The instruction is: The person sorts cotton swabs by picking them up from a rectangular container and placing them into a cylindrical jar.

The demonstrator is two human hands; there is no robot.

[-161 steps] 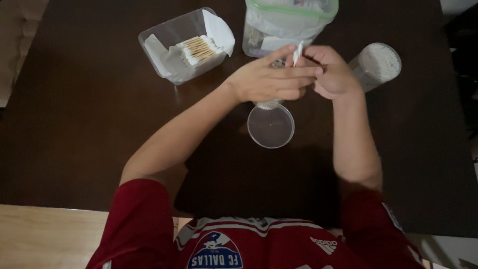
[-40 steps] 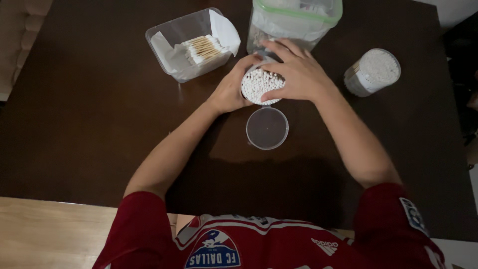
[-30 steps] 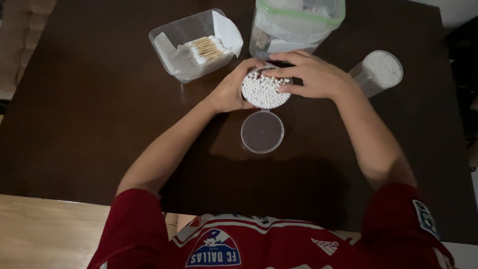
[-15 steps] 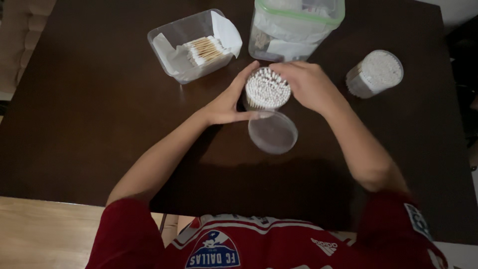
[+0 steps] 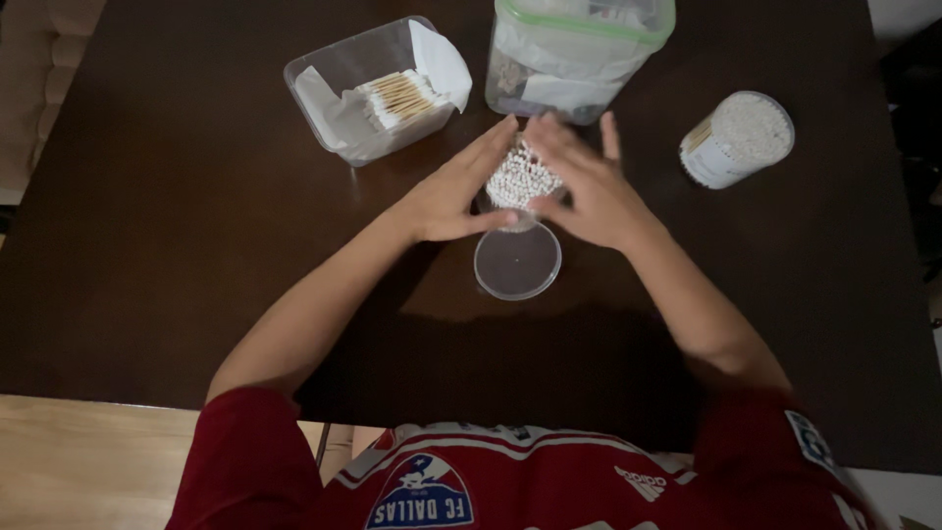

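A round clear container packed with upright white cotton swabs (image 5: 518, 177) stands on the dark brown table (image 5: 167, 255). My left hand (image 5: 446, 196) lies flat against its left side with the fingers stretched out. My right hand (image 5: 589, 191) presses on its right side with the fingers spread, so the swabs are squeezed between both palms. The container's clear round lid (image 5: 517, 262) lies flat on the table just in front of it, touching no hand.
A clear rectangular tub (image 5: 334, 64) lined with white paper holds wooden-stick swabs (image 5: 397, 95) at the back left. A large clear box with a green rim (image 5: 579, 49) stands behind my hands. A second round container of swabs (image 5: 738, 137) stands at the right.
Both hands have gone from cupping the container to flat palms pressed on the swab bundle. The clear lid has shifted a little left, back under the container.
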